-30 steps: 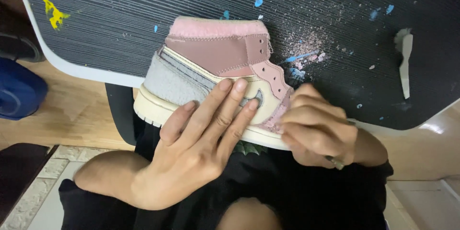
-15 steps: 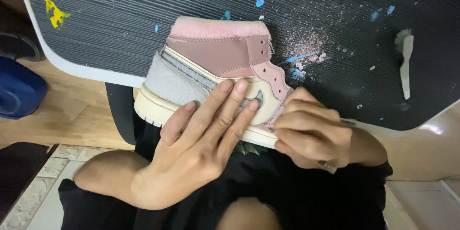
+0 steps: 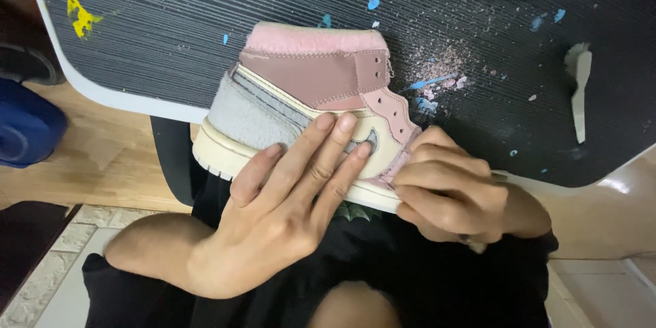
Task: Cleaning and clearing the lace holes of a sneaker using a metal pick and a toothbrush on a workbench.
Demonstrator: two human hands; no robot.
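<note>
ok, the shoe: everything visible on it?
High-top sneaker lying on its side at the dark ribbed desk's near edge, partly overhanging. Fuzzy pink collar, mauve leather-like ankle panel, grey suede-like heel, cream midsole. Left hand lies flat on its side; right hand is curled around the toe end, hiding it.

Both forearms are bare, with no sleeves in view. The left hand (image 3: 273,222) wears nothing on its fingers or wrist. The right hand (image 3: 454,195) has a ring (image 3: 467,239) on one finger. Black clothing (image 3: 424,287) covers the lap.
</note>
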